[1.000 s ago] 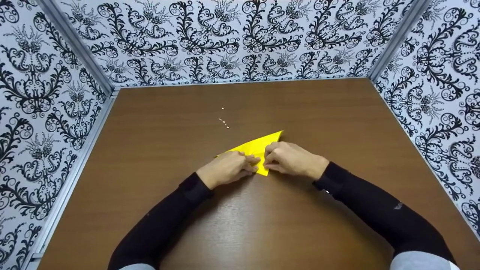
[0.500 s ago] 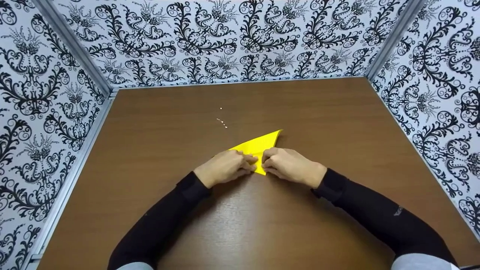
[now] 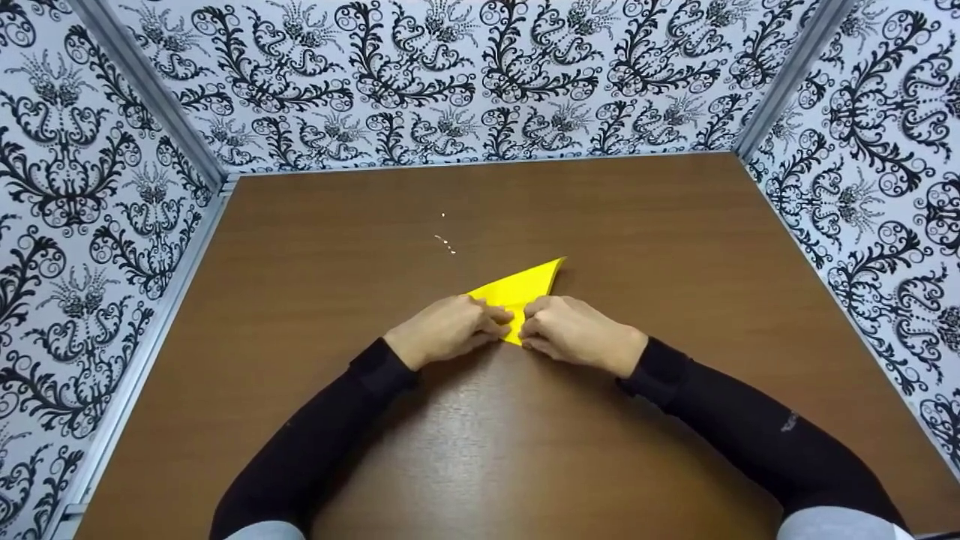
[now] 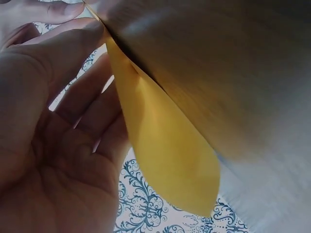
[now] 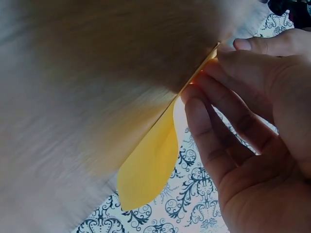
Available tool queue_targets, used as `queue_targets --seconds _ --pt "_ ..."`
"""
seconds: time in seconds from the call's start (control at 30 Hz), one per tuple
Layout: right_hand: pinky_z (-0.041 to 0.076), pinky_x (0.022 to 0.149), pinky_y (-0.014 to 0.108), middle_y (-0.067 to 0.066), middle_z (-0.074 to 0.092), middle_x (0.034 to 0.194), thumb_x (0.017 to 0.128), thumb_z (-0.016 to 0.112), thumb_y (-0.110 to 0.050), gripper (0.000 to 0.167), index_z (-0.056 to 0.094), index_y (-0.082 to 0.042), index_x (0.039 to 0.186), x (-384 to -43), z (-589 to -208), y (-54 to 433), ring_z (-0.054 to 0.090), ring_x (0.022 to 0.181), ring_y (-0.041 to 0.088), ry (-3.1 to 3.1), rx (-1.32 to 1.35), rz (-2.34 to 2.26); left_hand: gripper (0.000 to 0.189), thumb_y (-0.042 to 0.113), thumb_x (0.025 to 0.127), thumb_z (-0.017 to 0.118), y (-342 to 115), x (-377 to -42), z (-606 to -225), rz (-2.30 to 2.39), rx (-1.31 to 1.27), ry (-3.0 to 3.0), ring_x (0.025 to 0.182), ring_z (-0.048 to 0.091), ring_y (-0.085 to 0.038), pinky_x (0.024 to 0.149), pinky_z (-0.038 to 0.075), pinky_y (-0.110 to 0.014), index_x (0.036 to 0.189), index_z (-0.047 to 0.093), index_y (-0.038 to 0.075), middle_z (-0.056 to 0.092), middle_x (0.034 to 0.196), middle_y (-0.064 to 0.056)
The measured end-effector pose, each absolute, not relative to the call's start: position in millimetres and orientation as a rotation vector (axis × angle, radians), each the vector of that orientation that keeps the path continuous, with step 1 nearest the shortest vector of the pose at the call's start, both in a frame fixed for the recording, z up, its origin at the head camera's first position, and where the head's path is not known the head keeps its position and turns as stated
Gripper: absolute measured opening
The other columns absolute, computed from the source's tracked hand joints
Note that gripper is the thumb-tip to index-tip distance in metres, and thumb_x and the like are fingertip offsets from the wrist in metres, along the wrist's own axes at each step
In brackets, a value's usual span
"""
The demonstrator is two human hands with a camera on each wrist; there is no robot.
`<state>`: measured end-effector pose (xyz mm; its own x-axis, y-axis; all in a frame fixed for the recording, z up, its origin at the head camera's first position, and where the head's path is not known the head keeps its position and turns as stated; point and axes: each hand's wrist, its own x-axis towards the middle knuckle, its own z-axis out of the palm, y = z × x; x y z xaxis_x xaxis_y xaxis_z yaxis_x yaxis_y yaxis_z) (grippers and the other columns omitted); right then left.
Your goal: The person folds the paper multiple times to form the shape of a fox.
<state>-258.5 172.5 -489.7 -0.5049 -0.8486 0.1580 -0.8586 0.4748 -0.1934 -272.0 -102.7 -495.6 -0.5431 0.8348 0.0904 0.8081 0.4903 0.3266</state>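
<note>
A folded sheet of yellow paper (image 3: 521, 286) lies on the brown table, its pointed corner aimed to the far right. My left hand (image 3: 448, 328) holds its near left part, thumb at the near edge and fingers over the top. Curled at the near right edge, my right hand (image 3: 581, 335) pinches the paper between thumb and fingers. The two hands are close together, with a narrow strip of paper showing between them. In both wrist views a loose yellow flap (image 4: 167, 150) bulges up from the tabletop. The fingers hide much of the fold.
The brown wooden table (image 3: 337, 240) is enclosed at the back and sides by panels (image 3: 420, 75) with a black scroll pattern. Small white specks (image 3: 446, 243) show on the tabletop behind the paper. Black sleeves (image 3: 315, 442) cover both forearms.
The right hand has slid slightly left and toward the near corner of the paper. The left hand has shifted a little left and away from the body. Less of the near corner shows.
</note>
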Motion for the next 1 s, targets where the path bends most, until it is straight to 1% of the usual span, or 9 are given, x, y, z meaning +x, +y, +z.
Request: queue_targets --seconds 0.1,0.17,0.23,0.3,0.5,0.6,0.9,0.97,1.0 --pt "0.067 0.076 0.036 0.004 0.075 0.091 0.102 0.091 -0.009 0.003 0.090 -0.009 0.099 -259 -488 171 0.071 0.082 0.017 -2.681 1.520 0.405 0.023 0.017 0.112 0.079 -103 -274 -496 0.528 1.488 2.664 0.132 0.083 -0.026 0.110 0.069 -0.042 0.132 0.090 0.010 0.085 0.144 -0.008" --pt "0.067 0.076 0.036 0.004 0.075 0.091 0.101 0.092 -0.007 0.004 0.089 -0.009 0.098 -258 -488 171 0.073 0.082 0.018 -2.686 1.510 0.410 0.023 0.019 0.114 0.078 -103 -275 -496 0.540 1.499 2.672 0.130 0.084 -0.025 0.109 0.070 -0.041 0.131 0.089 0.009 0.086 0.141 -0.008" --pt "0.068 0.076 0.037 0.005 0.076 0.091 0.100 0.092 -0.007 0.004 0.089 -0.008 0.098 -258 -488 170 0.074 0.082 0.019 -2.688 1.500 0.412 0.025 0.022 0.115 0.076 -103 -277 -496 0.536 1.498 2.677 0.130 0.084 -0.025 0.110 0.069 -0.041 0.132 0.089 0.008 0.086 0.140 -0.009" --pt "0.068 0.076 0.038 0.005 0.076 0.090 0.100 0.092 -0.007 0.005 0.089 -0.008 0.098 -257 -488 170 0.074 0.082 0.020 -2.686 1.493 0.407 0.027 0.024 0.116 0.075 -103 -278 -497 0.525 1.491 2.680 0.130 0.084 -0.025 0.111 0.069 -0.042 0.133 0.088 0.008 0.086 0.141 -0.009" --pt "0.068 0.076 0.038 0.005 0.076 0.088 0.100 0.092 -0.008 0.006 0.089 -0.008 0.096 -257 -490 167 0.074 0.081 0.020 -2.668 1.473 0.424 0.028 0.017 0.112 0.080 -107 -281 -497 0.495 1.456 2.698 0.138 0.081 -0.025 0.115 0.067 -0.043 0.137 0.086 0.009 0.085 0.143 -0.009" --pt "0.068 0.075 0.037 0.005 0.075 0.087 0.100 0.092 -0.008 0.007 0.088 -0.008 0.095 -257 -492 167 0.073 0.079 0.019 -2.664 1.460 0.427 0.029 0.016 0.112 0.080 -109 -281 -496 0.476 1.437 2.708 0.142 0.078 -0.026 0.116 0.066 -0.044 0.140 0.085 0.010 0.084 0.145 -0.008" --pt "0.059 0.068 0.031 0.003 0.063 0.078 0.100 0.092 -0.006 0.016 0.083 -0.009 0.087 -256 -490 166 0.058 0.071 0.014 -2.653 1.429 0.420 0.032 0.017 0.111 0.080 -113 -285 -494 0.433 1.397 2.748 0.146 0.076 -0.028 0.117 0.065 -0.046 0.142 0.083 0.010 0.083 0.146 -0.009" --pt "0.058 0.067 0.031 0.003 0.062 0.077 0.100 0.091 -0.006 0.017 0.082 -0.009 0.086 -256 -490 165 0.057 0.070 0.013 -2.650 1.427 0.418 0.030 0.017 0.112 0.079 -114 -287 -494 0.419 1.413 2.757 0.145 0.077 -0.028 0.117 0.065 -0.047 0.141 0.085 0.010 0.084 0.145 -0.010" --pt "0.057 0.067 0.031 0.003 0.062 0.077 0.100 0.091 -0.006 0.018 0.082 -0.009 0.086 -256 -490 165 0.056 0.070 0.013 -2.649 1.427 0.417 0.027 0.016 0.112 0.079 -115 -288 -495 0.412 1.429 2.758 0.144 0.077 -0.029 0.117 0.065 -0.047 0.137 0.087 0.009 0.084 0.144 -0.010"
